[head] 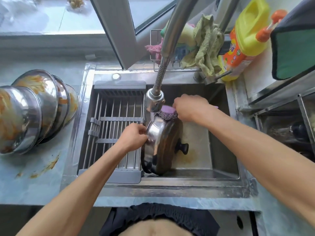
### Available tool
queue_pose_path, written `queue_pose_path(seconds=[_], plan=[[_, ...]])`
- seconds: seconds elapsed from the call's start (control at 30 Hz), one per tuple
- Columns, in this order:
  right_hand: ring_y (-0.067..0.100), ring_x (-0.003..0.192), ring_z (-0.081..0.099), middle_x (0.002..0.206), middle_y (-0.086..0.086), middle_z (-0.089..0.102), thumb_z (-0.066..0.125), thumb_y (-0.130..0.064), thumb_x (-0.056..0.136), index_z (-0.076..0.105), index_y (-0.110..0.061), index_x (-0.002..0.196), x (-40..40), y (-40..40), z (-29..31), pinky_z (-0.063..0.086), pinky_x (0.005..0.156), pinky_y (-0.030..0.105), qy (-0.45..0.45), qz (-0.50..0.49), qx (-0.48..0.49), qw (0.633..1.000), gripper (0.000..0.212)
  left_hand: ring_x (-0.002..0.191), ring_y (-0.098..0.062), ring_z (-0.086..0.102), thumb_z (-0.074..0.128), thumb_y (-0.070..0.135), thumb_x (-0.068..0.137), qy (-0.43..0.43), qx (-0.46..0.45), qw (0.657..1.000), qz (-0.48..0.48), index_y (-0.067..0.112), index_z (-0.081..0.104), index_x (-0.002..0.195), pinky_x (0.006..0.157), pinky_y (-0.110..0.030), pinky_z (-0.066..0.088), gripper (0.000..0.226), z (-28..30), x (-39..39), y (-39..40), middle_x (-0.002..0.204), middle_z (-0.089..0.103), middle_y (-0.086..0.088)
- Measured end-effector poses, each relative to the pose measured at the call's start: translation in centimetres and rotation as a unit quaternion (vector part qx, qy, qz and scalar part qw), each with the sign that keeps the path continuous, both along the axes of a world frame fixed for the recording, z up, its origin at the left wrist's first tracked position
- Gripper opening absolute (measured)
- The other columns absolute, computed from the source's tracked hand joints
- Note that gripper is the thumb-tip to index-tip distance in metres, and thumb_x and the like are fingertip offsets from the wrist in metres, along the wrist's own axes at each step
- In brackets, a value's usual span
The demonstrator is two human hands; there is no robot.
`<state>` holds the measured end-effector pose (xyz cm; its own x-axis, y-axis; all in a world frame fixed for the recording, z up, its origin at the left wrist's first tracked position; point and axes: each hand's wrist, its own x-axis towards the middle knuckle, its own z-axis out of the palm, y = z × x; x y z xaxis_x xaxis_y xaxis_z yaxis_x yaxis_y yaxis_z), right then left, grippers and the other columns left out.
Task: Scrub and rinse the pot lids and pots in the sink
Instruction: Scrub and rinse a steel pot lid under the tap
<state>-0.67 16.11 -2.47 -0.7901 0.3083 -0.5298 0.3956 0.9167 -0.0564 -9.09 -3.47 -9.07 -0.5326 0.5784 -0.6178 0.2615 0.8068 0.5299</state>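
In the sink (221, 174), both hands hold a steel lid (162, 143) upright.

I see a glossy steel pot lid (162, 143), a rough wiry scrubber (167, 114), a matt metal sink (221, 174), and fuzzy cloth rags (207, 46).

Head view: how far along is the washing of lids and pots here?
Done: nothing shows as finished; the grey slatted drying rack over the sink holds nothing. In hand: the left hand grips the rim of a steel pot lid with a black knob, held on edge under the running faucet, while the right hand presses a purple scrubbing pad on its top edge. Left: the stacked, orange-stained steel pots on the counter.
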Motion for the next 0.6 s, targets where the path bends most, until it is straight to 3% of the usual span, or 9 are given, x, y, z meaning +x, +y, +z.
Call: queue_pose_path(seconds=[0.07, 0.13, 0.23, 0.33, 0.43, 0.53, 0.6], plan=[[0.032, 0.075, 0.049, 0.081, 0.003, 0.043, 0.048, -0.012, 0.09, 0.058, -0.013, 0.101, 0.1, -1.3, 0.3, 0.041, 0.066, 0.035, 0.017, 0.032, -0.003, 0.999, 0.015, 0.085, -0.023, 0.071, 0.067, 0.012, 0.089, 0.001, 0.013, 1.0, 0.02, 0.013, 0.075, 0.087, 0.079, -0.042, 0.06, 0.008, 0.2, -0.7, 0.8, 0.085, 0.075, -0.006], [0.03, 0.072, 0.049, 0.073, 0.0, 0.039, 0.049, -0.011, 0.089, 0.056, -0.016, 0.094, -0.1, -2.0, 0.5, 0.038, 0.063, 0.033, 0.026, 0.056, -0.002, 0.998, 0.01, 0.084, -0.027, 0.07, 0.062, 0.011, 0.091, 0.03, 0.03, 0.998, 0.036, 0.009, 0.072, 0.084, 0.075, -0.038, 0.059, 0.013, 0.2, -0.9, 1.6, 0.082, 0.073, -0.009], [0.03, 0.077, 0.05, 0.08, 0.0, 0.043, 0.05, -0.014, 0.09, 0.062, -0.016, 0.109, -0.5, -0.4, 0.1, 0.042, 0.067, 0.035, 0.0, -0.001, -0.003, 1.0, 0.023, 0.072, -0.02, 0.063, 0.061, 0.009, 0.093, 0.044, 0.003, 0.999, 0.003, 0.009, 0.069, 0.075, 0.058, -0.026, 0.046, 0.02, 0.4, -0.3, 1.0, 0.073, 0.067, -0.003], [0.03, 0.075, 0.05, 0.079, 0.001, 0.04, 0.048, -0.013, 0.09, 0.06, -0.014, 0.106, -0.3, -0.7, -0.1, 0.042, 0.067, 0.035, 0.004, -0.001, -0.008, 1.0, 0.02, 0.075, -0.021, 0.07, 0.065, 0.008, 0.088, -0.007, -0.026, 1.0, -0.014, 0.015, 0.075, 0.084, 0.07, -0.034, 0.06, 0.012, 0.6, -0.9, 0.1, 0.083, 0.074, -0.006], [0.027, 0.065, 0.046, 0.072, 0.0, 0.036, 0.047, -0.01, 0.089, 0.05, -0.015, 0.091, 0.1, -1.9, 0.2, 0.037, 0.06, 0.031, 0.021, 0.045, -0.01, 0.999, 0.006, 0.078, -0.025, 0.071, 0.059, 0.007, 0.087, -0.001, 0.034, 0.999, 0.02, 0.014, 0.074, 0.088, 0.071, -0.037, 0.061, 0.017, 0.5, -1.4, 1.1, 0.081, 0.074, -0.008], [0.032, 0.076, 0.052, 0.084, 0.003, 0.049, 0.047, -0.015, 0.092, 0.061, -0.013, 0.107, -0.2, -0.3, -0.2, 0.044, 0.068, 0.036, 0.003, 0.003, 0.002, 1.0, 0.02, 0.07, -0.018, 0.062, 0.056, -0.001, 0.087, 0.033, 0.02, 0.999, -0.017, 0.013, 0.07, 0.074, 0.056, -0.027, 0.045, 0.024, 0.4, -0.2, 1.1, 0.073, 0.067, -0.002], [0.033, 0.082, 0.054, 0.095, 0.006, 0.051, 0.048, -0.015, 0.092, 0.06, -0.015, 0.117, 0.0, 0.1, -0.2, 0.045, 0.071, 0.037, -0.01, -0.018, 0.0, 1.0, 0.027, 0.071, -0.017, 0.064, 0.058, -0.001, 0.086, 0.026, -0.005, 0.999, -0.035, 0.017, 0.072, 0.076, 0.056, -0.025, 0.045, 0.024, 0.0, 0.2, 0.3, 0.074, 0.069, 0.0]])
